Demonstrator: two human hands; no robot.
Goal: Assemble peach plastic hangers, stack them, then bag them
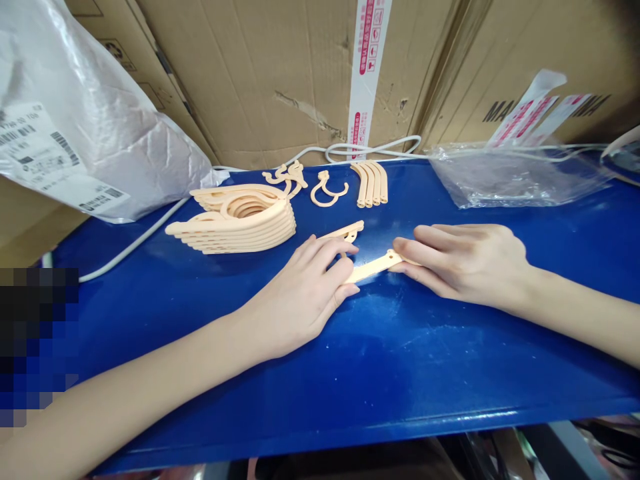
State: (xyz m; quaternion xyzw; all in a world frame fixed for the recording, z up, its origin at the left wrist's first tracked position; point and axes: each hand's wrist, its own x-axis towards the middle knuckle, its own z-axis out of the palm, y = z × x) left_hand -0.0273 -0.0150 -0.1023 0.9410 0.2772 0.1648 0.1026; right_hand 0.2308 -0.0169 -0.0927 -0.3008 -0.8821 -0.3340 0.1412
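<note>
I see my left hand [305, 293] and my right hand [465, 263] low on the blue table [400, 373]. Both pinch one peach plastic strip [373, 267], fingers close together, one hand at each end. The strip lies on the table between them. A second strip [345, 233] peeks out by the left fingertips. A stack of peach hangers [235, 223] sits behind, near a loose hook [327, 190].

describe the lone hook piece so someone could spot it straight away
On the blue table, look toward the back edge below the cardboard boxes. Between the stack of peach hanger pieces and the row of curved strips lies the hook. It lies alone, an open ring with a small curl on top.
</note>
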